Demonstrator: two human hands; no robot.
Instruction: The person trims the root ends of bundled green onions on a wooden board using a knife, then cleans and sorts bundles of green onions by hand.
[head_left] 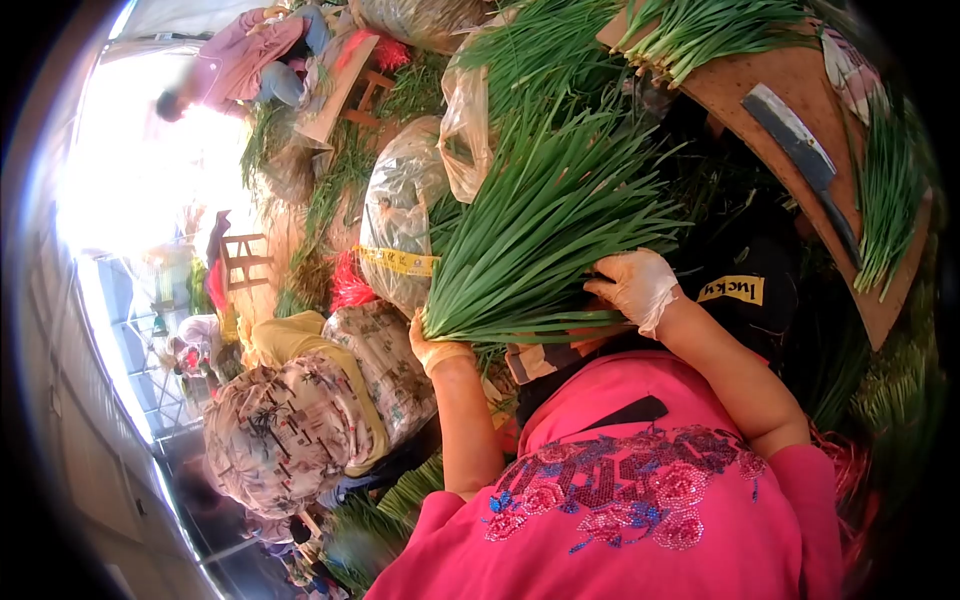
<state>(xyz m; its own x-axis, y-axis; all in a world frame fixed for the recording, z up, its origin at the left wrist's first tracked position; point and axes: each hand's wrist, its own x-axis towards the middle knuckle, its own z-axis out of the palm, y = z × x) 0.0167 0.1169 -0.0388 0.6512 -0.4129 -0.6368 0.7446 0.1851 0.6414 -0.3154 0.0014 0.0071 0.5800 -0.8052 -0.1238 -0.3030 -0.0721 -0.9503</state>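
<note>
A large fanned bunch of garlic chives (pixel 560 230) lies across my lap, its long flat green leaves spreading up and to the right. My left hand (pixel 437 347), in a thin pale glove, is closed around the gathered stem end at the lower left. On the right edge of the bunch, my right hand (pixel 637 285) has its fingers bent against the leaves; its thin glove is loose at the wrist. The leaves hide some of the fingertips.
At right, a wooden board (pixel 740 95) carries a cleaver (pixel 795 135) and more chives (pixel 890 190). Clear plastic bags (pixel 405 190) stand beyond my left hand. A co-worker in a patterned top (pixel 290 430) sits close at left; another person (pixel 250 60) is farther back. Red twine (pixel 350 282) lies between.
</note>
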